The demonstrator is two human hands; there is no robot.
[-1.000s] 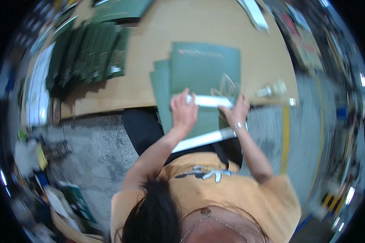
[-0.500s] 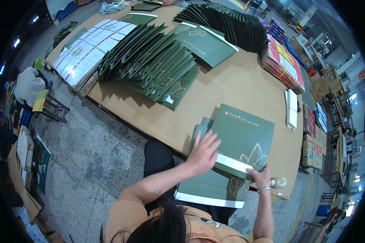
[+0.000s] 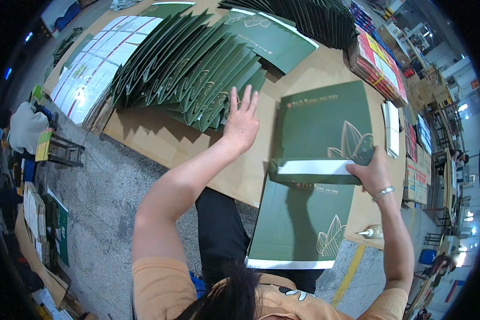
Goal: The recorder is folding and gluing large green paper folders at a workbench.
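My right hand (image 3: 372, 172) grips the lower right corner of a green folded paper bag (image 3: 320, 125), printed with gold leaf outlines and edged with a white strip. This bag is raised above the table. Below it, a flat green bag sheet (image 3: 272, 229) with a white bottom edge lies over the table's near edge and my lap. My left hand (image 3: 242, 121) is empty, fingers stretched apart, in front of the fanned row of green paper bags (image 3: 192, 74). Whether its fingertips touch the row I cannot tell.
The brown table (image 3: 144, 141) bears a wrapped white bundle (image 3: 104, 58), a flat green bag (image 3: 272, 45), more fanned dark bags (image 3: 314, 21), a red strapped stack (image 3: 378, 64) and white strips (image 3: 391, 128). A small glue bottle (image 3: 373, 232) lies at the near right corner.
My right hand has lifted the folded bag up and away from me, uncovering the sheet beneath. My left hand has left the bag and moved up-left toward the fanned row.
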